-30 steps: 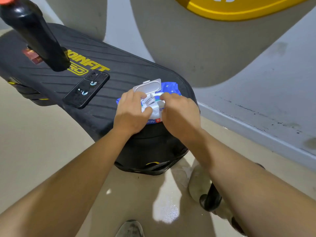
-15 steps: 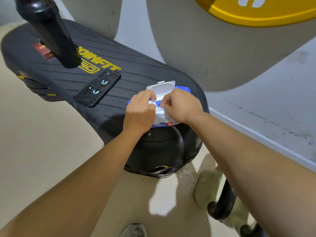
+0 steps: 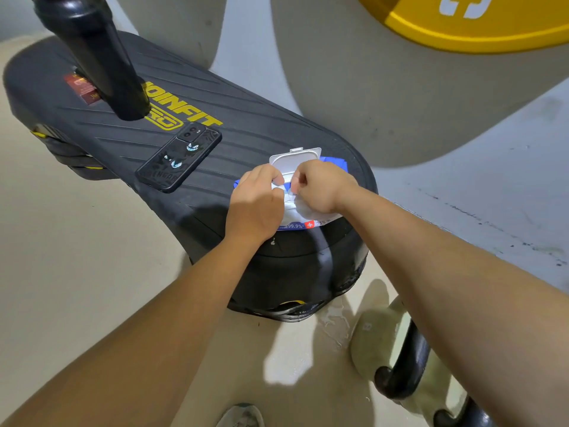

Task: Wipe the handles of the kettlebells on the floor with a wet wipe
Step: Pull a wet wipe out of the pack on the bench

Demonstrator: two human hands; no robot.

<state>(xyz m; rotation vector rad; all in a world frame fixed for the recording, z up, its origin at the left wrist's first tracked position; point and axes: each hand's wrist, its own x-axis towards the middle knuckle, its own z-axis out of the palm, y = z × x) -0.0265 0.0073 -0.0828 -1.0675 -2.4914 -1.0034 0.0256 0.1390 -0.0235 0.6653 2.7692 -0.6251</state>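
At the black surface's (image 3: 246, 137) near end, the left hand's (image 3: 257, 208) curled fingers grip the wet wipe pack (image 3: 295, 224), lid (image 3: 295, 158) up; the right hand's (image 3: 323, 186) fingers pinch a wet wipe (image 3: 291, 200). Pack reads "99.9%", "75%"; surface reads "OINFIT". A kettlebell (image 3: 369, 334) stands on the floor.

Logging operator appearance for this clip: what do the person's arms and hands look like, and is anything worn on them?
Both are bare. The left hand and right hand wear no gloves, and no ring shows. The left forearm and right forearm show no sleeve, watch, band or marking as far up as the frame reaches. Any sleeve would lie out of view.
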